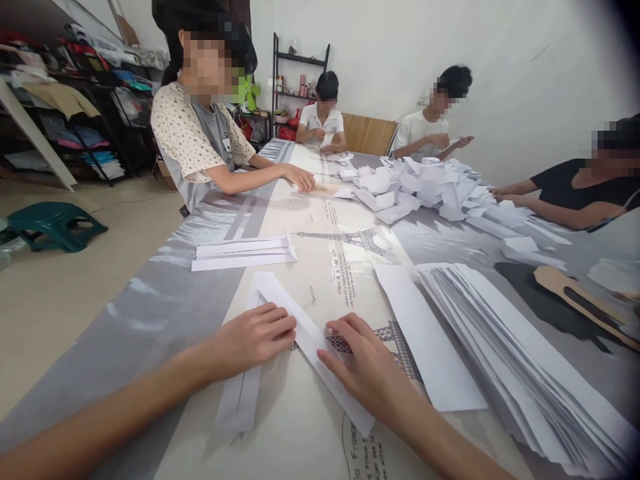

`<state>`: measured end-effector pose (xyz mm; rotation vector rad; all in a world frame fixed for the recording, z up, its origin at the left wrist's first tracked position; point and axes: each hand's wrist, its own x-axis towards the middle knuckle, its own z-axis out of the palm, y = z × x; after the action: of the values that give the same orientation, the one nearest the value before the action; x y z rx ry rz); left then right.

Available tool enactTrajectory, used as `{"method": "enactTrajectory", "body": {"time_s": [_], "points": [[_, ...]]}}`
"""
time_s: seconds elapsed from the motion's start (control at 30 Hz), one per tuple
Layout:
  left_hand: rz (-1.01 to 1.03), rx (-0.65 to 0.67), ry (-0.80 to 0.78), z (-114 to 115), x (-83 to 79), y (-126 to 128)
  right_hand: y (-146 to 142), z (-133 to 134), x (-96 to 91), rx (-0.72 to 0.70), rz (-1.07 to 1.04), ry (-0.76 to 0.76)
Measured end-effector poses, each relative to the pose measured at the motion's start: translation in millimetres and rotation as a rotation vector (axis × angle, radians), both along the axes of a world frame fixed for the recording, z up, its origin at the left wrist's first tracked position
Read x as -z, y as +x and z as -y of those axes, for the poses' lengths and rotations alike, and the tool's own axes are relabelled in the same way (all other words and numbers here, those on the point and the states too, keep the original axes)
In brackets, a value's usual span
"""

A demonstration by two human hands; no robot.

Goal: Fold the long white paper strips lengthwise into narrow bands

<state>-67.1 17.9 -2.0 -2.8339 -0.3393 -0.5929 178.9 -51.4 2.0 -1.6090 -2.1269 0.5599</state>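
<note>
Two hands lie flat on the near part of the table, and from where I sit I see both pressed on one long white paper strip. It runs slantwise from far left to near right, between and under my fingers. My left hand is spread open, palm down, its fingertips touching the strip's left edge; it grips nothing. My right hand is open and flat too, its fingers resting on the strip's right side, over a tower drawing printed on the tablecloth. A second strip lies under my left wrist, pointing towards me, its far end tucked beneath the first.

Just right of my right hand lies a single white sheet, and right of that a thick fanned stack of sheets. Far and left of my hands, well apart from them, sits a small pile of folded strips. At the far middle of the table is a heap of folded papers.

Four other people sit round the far and right sides; the person in a spotted shirt rests a hand on the table. A wooden tool lies at the right, and a green stool stands on the floor at the left.
</note>
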Motion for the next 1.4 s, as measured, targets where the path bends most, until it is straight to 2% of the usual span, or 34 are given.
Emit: {"method": "enactTrajectory", "body": {"time_s": [0.23, 0.37, 0.47, 0.7, 0.83, 0.9, 1.0, 1.13, 1.27, 1.4], "points": [[-0.009, -0.076, -0.225, 2, 1.3, 1, -7, 1, 10.9, 0.072, 0.012, -0.050], [0.137, -0.220, -0.274, 3, 10.0, 5, -7, -1, 6.9, 0.053, -0.051, -0.059], [0.116, -0.328, -0.323, 4, 11.8, 7, -9, -1, 3.5, -0.007, -0.069, -0.022], [0.019, -0.211, -0.195, -1, 7.9, 6, -6, 7, 3.0, -0.185, 0.005, 0.076], [0.051, -0.231, 0.054, -1, 5.4, 6, -5, 12, 4.1, -0.286, 0.057, 0.166], [0.040, -0.225, 0.127, 0, 5.1, 5, -5, 14, 6.7, -0.329, 0.071, 0.204], [0.010, -0.208, 0.129, 0, 7.9, 1, -6, 17, 13.0, -0.365, 0.102, 0.235], [0.015, -0.170, 0.051, -3, 15.1, -6, -9, 21, 21.5, -0.388, 0.176, 0.246], [0.074, -0.190, -0.039, -5, 19.3, -6, -12, 26, 27.4, -0.384, 0.250, 0.263], [0.106, -0.209, -0.039, -4, 21.9, -4, -15, 30, 31.2, -0.363, 0.264, 0.297]]}}
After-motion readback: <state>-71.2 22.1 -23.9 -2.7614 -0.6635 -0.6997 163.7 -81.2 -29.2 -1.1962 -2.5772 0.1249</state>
